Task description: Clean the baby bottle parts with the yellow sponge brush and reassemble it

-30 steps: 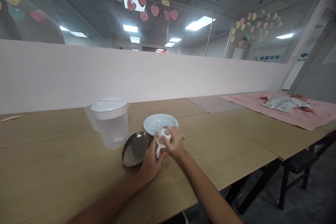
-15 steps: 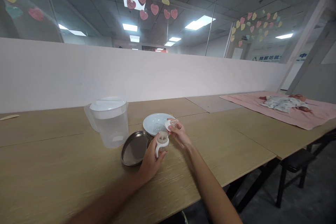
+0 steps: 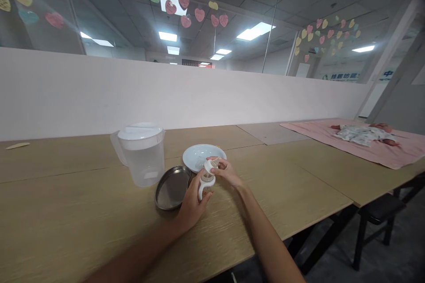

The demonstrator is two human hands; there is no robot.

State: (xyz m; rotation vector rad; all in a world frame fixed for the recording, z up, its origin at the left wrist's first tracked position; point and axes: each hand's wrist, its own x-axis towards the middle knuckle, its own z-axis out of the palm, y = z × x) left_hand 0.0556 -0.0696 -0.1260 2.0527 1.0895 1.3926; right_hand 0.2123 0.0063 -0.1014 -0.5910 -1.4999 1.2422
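We see a long wooden table across the lower frame, with a clear lidded pitcher left of centre, a white plate and a steel dish beside it. At centre the small handled baby bottle stands on the table, left hand wrapped shut round its body, right hand pinching the nipple cap at its top. We judge it light, stiff plastic, maybe slippery; best gripped by body or handle.

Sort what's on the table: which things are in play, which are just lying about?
In play: left hand gripping baby bottle; right hand holding its teat cap.

Lying about: pitcher, steel dish, white plate, pink blanket, doll.
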